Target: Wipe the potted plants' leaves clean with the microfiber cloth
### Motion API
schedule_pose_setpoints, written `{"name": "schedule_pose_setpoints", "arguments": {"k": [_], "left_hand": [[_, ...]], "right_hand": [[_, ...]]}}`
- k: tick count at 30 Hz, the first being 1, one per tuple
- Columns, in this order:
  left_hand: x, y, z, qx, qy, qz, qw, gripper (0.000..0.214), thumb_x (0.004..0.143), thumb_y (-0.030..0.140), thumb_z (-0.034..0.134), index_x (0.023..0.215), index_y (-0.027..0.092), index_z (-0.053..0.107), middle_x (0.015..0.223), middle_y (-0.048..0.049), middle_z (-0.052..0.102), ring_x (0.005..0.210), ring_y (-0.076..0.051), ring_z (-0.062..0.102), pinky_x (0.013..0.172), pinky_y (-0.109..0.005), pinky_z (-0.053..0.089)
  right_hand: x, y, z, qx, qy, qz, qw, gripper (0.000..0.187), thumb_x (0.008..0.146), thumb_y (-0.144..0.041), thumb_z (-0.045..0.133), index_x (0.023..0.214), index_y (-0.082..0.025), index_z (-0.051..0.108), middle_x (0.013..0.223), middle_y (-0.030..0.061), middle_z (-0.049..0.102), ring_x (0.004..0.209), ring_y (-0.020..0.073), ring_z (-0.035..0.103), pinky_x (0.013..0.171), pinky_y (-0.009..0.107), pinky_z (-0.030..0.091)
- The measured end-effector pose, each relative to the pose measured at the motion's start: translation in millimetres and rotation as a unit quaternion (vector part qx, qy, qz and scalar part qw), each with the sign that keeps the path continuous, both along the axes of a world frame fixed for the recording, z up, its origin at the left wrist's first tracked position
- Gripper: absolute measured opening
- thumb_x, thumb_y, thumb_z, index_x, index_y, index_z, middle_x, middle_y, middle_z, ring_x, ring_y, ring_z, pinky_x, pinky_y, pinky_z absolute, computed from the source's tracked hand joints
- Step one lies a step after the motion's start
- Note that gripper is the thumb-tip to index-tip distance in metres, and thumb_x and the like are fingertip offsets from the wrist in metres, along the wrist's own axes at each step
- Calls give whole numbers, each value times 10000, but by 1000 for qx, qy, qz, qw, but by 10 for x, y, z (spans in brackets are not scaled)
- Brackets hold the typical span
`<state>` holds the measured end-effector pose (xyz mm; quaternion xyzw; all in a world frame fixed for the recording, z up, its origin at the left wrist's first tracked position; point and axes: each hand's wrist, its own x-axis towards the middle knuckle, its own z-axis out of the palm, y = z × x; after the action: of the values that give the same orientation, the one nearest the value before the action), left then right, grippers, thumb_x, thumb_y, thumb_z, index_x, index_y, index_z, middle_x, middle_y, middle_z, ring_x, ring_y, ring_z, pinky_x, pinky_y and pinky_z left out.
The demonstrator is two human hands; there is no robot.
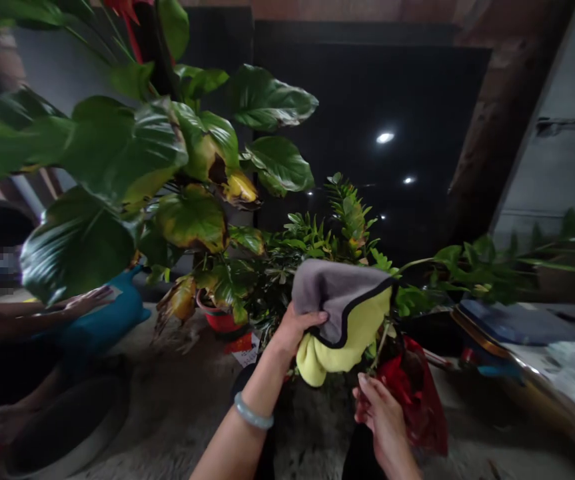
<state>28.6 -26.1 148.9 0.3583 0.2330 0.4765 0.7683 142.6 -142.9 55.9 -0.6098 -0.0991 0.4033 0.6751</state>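
My left hand [294, 330], with a pale bangle on its wrist, grips a folded cloth [340, 313] that is grey on one side and yellow on the other with a dark edge. The cloth rests against the small-leaved green plant [327, 230] in the middle. My right hand [380, 410] pinches a thin stem low down, just under the cloth and beside red wrapping [417, 397] around that plant's pot.
A big-leaved plant [132, 167] with yellowing leaves stands at the left in a red pot [220, 320]. Another person's hand [87, 300] lies by a blue watering can [112, 313] at the far left. A table with papers [567, 373] is at the right. A dark panel stands behind.
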Motion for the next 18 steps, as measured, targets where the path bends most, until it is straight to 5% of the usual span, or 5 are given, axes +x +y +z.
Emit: {"name": "schedule_pose_setpoints", "arguments": {"k": [5, 7, 13, 15, 18], "left_hand": [[-114, -110, -663, -55, 154, -3, 987, 345, 369, 66, 778, 695, 123, 682, 616, -43, 690, 580, -202, 626, 625, -322, 519], [-245, -158, -628, -58, 133, -20, 989, 321, 408, 92, 779, 714, 135, 692, 644, -48, 705, 589, -209, 633, 608, -320, 522], [-346, 261, 162, 42, 26, 148, 988, 515, 377, 204, 849, 862, 115, 702, 796, -73, 730, 740, -231, 669, 772, -363, 531], [-274, 387, 120, 15, 31, 215, 976, 495, 373, 204, 841, 835, 114, 686, 753, -65, 718, 710, -218, 663, 763, -370, 531], [-213, 261, -318, -51, 93, 219, 970, 413, 364, 127, 813, 750, 112, 667, 661, -65, 696, 608, -203, 641, 667, -352, 535]], "right_hand": [[117, -116, -91, -35, -6, -4, 999, 628, 261, -582, 828, 690, -172, 621, 507, 2, 609, 427, 113, 486, 382, 222, 395], [203, -196, -170, -41, -4, 5, 999, 616, 292, -576, 838, 706, -170, 628, 515, 3, 614, 429, 113, 493, 390, 224, 410], [203, -162, -198, -14, 33, 22, 999, 619, 295, -519, 870, 753, -180, 627, 545, -1, 632, 443, 118, 524, 414, 229, 441], [133, -92, -161, -2, 36, 24, 999, 617, 299, -515, 872, 755, -182, 623, 552, -4, 637, 444, 116, 525, 408, 225, 437], [79, -51, -154, -8, 38, 23, 999, 618, 291, -535, 866, 736, -185, 618, 541, -12, 633, 430, 109, 515, 396, 221, 430]]}}
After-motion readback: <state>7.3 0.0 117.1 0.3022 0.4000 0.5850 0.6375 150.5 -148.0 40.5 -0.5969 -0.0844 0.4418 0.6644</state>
